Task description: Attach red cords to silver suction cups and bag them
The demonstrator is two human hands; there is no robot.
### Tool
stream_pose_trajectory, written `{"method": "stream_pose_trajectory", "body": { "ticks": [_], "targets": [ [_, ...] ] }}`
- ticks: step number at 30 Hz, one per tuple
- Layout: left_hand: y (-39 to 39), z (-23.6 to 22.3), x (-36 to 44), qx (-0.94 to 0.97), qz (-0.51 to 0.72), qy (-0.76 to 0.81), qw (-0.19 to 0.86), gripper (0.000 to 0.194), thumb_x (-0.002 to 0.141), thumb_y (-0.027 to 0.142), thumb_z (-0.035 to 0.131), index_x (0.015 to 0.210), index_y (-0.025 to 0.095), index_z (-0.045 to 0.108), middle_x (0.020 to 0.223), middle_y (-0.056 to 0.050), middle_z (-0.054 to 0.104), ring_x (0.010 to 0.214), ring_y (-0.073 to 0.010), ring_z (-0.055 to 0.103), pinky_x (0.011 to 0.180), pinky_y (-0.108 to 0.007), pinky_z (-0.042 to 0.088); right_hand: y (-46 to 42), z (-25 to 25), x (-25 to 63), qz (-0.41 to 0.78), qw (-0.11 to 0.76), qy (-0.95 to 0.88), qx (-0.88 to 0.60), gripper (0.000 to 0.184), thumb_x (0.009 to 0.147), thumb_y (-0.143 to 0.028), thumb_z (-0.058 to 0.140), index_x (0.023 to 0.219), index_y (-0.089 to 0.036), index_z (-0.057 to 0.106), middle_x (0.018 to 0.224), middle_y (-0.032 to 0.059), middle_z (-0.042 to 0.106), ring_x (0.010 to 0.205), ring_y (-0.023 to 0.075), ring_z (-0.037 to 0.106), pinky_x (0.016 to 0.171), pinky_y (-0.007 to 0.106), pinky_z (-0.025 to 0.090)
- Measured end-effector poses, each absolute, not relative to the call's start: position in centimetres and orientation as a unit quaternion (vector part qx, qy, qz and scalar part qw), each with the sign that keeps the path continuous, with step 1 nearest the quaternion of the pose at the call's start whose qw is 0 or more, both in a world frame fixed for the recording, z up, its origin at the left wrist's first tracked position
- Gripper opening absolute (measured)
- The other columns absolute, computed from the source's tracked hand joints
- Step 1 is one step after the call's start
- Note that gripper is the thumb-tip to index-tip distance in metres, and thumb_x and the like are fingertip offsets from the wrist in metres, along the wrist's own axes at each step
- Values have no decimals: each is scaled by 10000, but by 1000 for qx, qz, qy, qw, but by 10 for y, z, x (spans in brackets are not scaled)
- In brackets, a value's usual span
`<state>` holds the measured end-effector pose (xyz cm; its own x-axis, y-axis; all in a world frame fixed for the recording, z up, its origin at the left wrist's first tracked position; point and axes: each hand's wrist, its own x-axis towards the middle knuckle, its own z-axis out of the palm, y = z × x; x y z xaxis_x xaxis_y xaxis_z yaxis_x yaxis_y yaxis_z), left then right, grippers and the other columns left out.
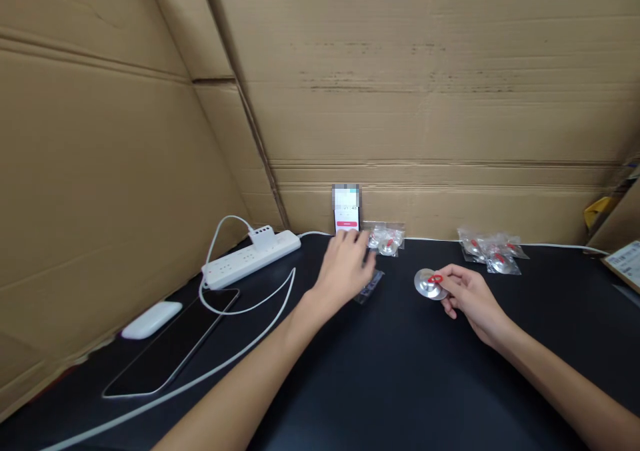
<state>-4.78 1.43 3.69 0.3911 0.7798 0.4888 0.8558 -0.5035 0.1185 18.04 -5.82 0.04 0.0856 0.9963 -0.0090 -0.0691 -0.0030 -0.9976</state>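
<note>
My right hand (pixel 465 294) pinches a finger cymbal (pixel 425 285), a round silver disc with a raised middle and a red loop, held above the black table. Whether a second disc lies behind it I cannot tell. Fingers apart, my left hand (pixel 345 261) reaches over the table just in front of an upright phone (pixel 347 212) with a lit screen. Beside and partly under that hand lies a clear plastic bag (pixel 370 287). Behind it is a group of bagged cymbals (pixel 389 244), and farther right sits another pile of bagged cymbals (pixel 495 254).
At left, a white power strip (pixel 250 261) carries a plugged-in charger (pixel 261 235) with a looping white cable (pixel 240 354). A dark tablet-like device (pixel 173 347) and a white case (pixel 153 319) lie nearby. Cardboard walls (pixel 400 124) enclose the table; a labelled box (pixel 625 264) stands right.
</note>
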Motion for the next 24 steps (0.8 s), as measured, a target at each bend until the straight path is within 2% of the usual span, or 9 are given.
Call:
{"method": "stream_pose_trajectory", "body": {
  "ticks": [3, 5, 10, 13, 15, 19, 22, 24],
  "targets": [
    [-10, 39, -25, -893, -293, -340, -35, 483, 868, 440, 608, 1279, 202, 526, 1194, -94, 583, 1121, -252, 537, 970, -371, 432, -59, -2, 175, 485, 535, -477, -500, 377, 726, -490, 757, 759, -146, 606, 556, -23, 569, 395, 66, 479, 341, 173, 381],
    [-23, 35, -13, -910, -275, -296, -91, 562, 794, 500, 689, 1249, 202, 548, 1122, -81, 610, 1041, -246, 575, 901, -358, 469, -59, -2, 173, 481, 537, -487, -494, 395, 708, -504, 766, 744, -145, 604, 571, -11, 591, 391, 76, 501, 337, 183, 401],
    [-30, 27, -7, -911, -243, -286, -168, 413, 806, 302, 705, 1185, 175, 601, 980, -64, 658, 869, -212, 624, 772, -324, 485, -60, -2, 172, 468, 535, -501, -494, 409, 668, -504, 795, 734, -144, 614, 582, 3, 615, 392, 89, 521, 334, 191, 409],
    [-20, 28, -14, -893, -245, -277, -257, 395, 782, 317, 723, 1143, 185, 634, 920, -46, 685, 797, -190, 635, 719, -305, 486, -57, -3, 177, 451, 530, -503, -512, 412, 691, -533, 761, 738, -145, 629, 586, 8, 615, 399, 96, 514, 342, 205, 398],
    [-12, 28, -17, -847, -259, -293, -359, 376, 790, 345, 707, 1121, 182, 635, 919, -55, 699, 753, -176, 650, 676, -295, 493, -55, -3, 184, 422, 516, -523, -531, 391, 725, -532, 726, 741, -150, 645, 575, 10, 616, 414, 102, 506, 367, 216, 386],
    [-1, 25, -18, -684, -299, -318, -585, 294, 867, 365, 607, 1030, 121, 622, 1027, -150, 692, 742, -182, 690, 581, -272, 488, -49, -5, 197, 262, 418, -647, -582, 260, 800, -429, 669, 710, -186, 688, 629, 30, 665, 574, 159, 571, 559, 284, 441],
    [0, 24, -18, -605, -308, -307, -667, 231, 864, 297, 629, 982, 99, 644, 1035, -171, 694, 786, -196, 708, 602, -263, 487, -48, -7, 202, 130, 334, -710, -606, 208, 838, -370, 623, 723, -217, 705, 689, 36, 662, 713, 210, 582, 664, 332, 442],
    [-2, 24, -18, -569, -308, -302, -700, 198, 856, 241, 639, 990, 95, 650, 1028, -171, 700, 816, -209, 715, 633, -268, 497, -50, -7, 201, 74, 320, -724, -606, 160, 844, -335, 617, 782, -218, 707, 749, 47, 644, 782, 229, 575, 713, 358, 448]
  ]
}}
